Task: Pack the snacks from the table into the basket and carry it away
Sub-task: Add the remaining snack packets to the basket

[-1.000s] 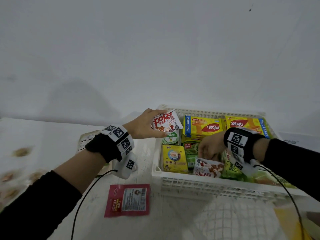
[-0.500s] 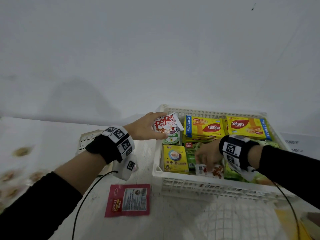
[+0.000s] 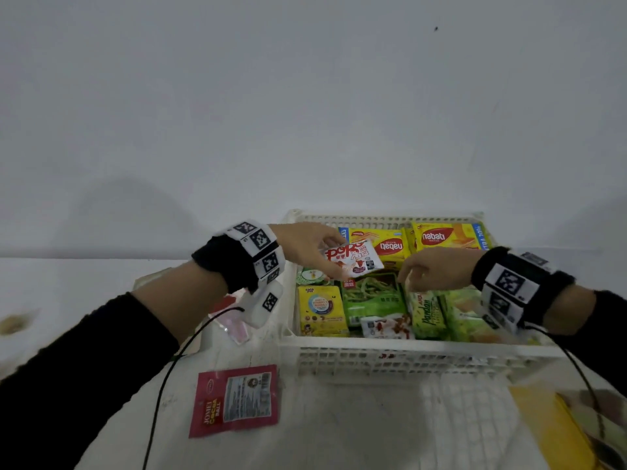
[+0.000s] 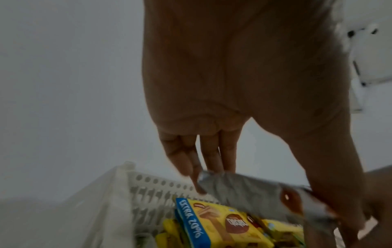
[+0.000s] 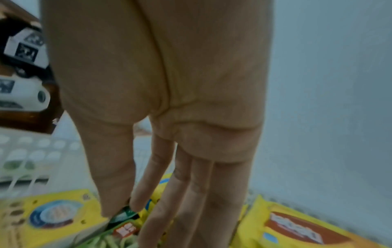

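Observation:
The white slatted basket [image 3: 407, 351] stands on the table, filled with snacks. My left hand [image 3: 325, 256] holds a red-and-white Popo packet [image 3: 353, 261] by its edge over the basket's back left part, above the yellow Nabati boxes [image 3: 390, 245]. The left wrist view shows that Popo packet's silver underside [image 4: 254, 189] between thumb and fingers. My right hand [image 3: 407, 276] hangs over the middle of the basket. Its thumb and forefinger pinch the top corner of a green pea-snack packet [image 5: 125, 213], which lies flat in the basket [image 3: 369, 296].
A red Jomei cocoa packet [image 3: 234, 400] lies on the table in front of the basket's left corner. A pink packet [image 3: 234, 325] sits under my left wrist. A yellow item [image 3: 549, 429] shows at the bottom right. The wall is close behind the basket.
My left hand carried the Popo packet rightwards from the basket's left rim to over its contents. My right hand left the small red-and-white packet at the front and rose to the green packet's corner.

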`<state>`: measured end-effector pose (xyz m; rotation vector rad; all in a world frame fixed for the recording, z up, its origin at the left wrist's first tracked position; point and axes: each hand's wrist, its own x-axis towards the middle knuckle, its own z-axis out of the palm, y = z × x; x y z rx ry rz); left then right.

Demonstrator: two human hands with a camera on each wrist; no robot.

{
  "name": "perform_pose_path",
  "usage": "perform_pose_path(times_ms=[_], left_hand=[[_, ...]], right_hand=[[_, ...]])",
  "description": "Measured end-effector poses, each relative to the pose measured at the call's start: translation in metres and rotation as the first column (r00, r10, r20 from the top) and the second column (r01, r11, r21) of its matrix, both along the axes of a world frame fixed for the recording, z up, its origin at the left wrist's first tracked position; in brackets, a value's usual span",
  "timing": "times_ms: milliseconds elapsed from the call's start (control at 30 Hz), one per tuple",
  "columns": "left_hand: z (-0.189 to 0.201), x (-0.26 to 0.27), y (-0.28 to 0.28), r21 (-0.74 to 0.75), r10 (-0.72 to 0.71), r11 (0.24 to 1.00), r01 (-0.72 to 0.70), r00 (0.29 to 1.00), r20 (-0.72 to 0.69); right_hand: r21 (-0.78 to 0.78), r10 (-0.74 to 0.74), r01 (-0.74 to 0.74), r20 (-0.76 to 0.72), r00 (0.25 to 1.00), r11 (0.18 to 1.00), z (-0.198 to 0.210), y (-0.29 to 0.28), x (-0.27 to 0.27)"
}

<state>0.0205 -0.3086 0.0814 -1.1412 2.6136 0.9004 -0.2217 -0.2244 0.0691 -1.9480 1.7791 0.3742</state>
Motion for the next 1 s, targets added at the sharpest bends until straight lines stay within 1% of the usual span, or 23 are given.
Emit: perform_pose_path(times_ms=[67, 200, 333, 433, 467, 500, 533, 633, 700, 800, 867, 933, 1000], left_hand=[[0.0, -0.023, 0.004, 0.016, -0.094, 0.996, 0.092, 0.989, 0.113], [-0.016, -0.069, 0.016, -0.01, -0.219, 0.973, 0.233, 0.93, 0.296], [-0.045, -0.109, 0.018, -0.02, -0.286, 0.941, 0.338, 0.824, 0.488], [-0.072, -0.125, 0.018, -0.041, -0.313, 0.911, 0.411, 0.753, 0.579], [-0.079, -0.124, 0.019, -0.058, -0.3, 0.912, 0.407, 0.755, 0.584], [-0.083, -0.123, 0.022, -0.071, -0.28, 0.923, 0.379, 0.786, 0.551], [-0.085, -0.122, 0.023, -0.072, -0.28, 0.924, 0.375, 0.795, 0.538], [-0.079, -0.117, 0.023, -0.011, -0.307, 0.932, 0.362, 0.806, 0.507], [-0.076, -0.114, 0.021, 0.014, -0.293, 0.946, 0.324, 0.835, 0.467], [-0.081, -0.108, 0.022, -0.019, -0.274, 0.95, 0.312, 0.858, 0.436], [-0.077, -0.106, 0.024, -0.045, -0.265, 0.95, 0.31, 0.871, 0.413], [-0.06, -0.103, 0.025, -0.067, -0.245, 0.958, 0.28, 0.915, 0.32], [-0.033, -0.093, 0.022, -0.099, -0.221, 0.966, 0.238, 0.962, 0.158]], right_hand=[[-0.027, -0.058, 0.06, 0.063, 0.996, 0.998, -0.003, 0.02, -0.017], [-0.065, -0.117, 0.13, 0.169, 0.979, 0.989, -0.02, 0.062, -0.036], [-0.102, -0.139, 0.172, 0.27, 0.953, 0.98, -0.031, 0.099, -0.038], [-0.151, -0.123, 0.172, 0.289, 0.949, 0.973, -0.039, 0.115, -0.04], [-0.159, -0.128, 0.184, 0.312, 0.941, 0.97, -0.041, 0.118, -0.04], [-0.16, -0.138, 0.203, 0.344, 0.929, 0.966, -0.042, 0.121, -0.041], [-0.154, -0.151, 0.223, 0.378, 0.913, 0.963, -0.044, 0.123, -0.041], [-0.144, -0.176, 0.266, 0.45, 0.876, 0.953, -0.046, 0.126, -0.04], [-0.144, -0.18, 0.274, 0.465, 0.867, 0.951, -0.045, 0.126, -0.039], [-0.126, -0.187, 0.278, 0.481, 0.857, 0.952, -0.044, 0.125, -0.037], [-0.11, -0.196, 0.281, 0.482, 0.854, 0.953, -0.044, 0.124, -0.037], [-0.101, -0.202, 0.281, 0.474, 0.857, 0.954, -0.044, 0.123, -0.038], [-0.12, -0.171, 0.254, 0.47, 0.866, 0.96, -0.04, 0.119, -0.033]])
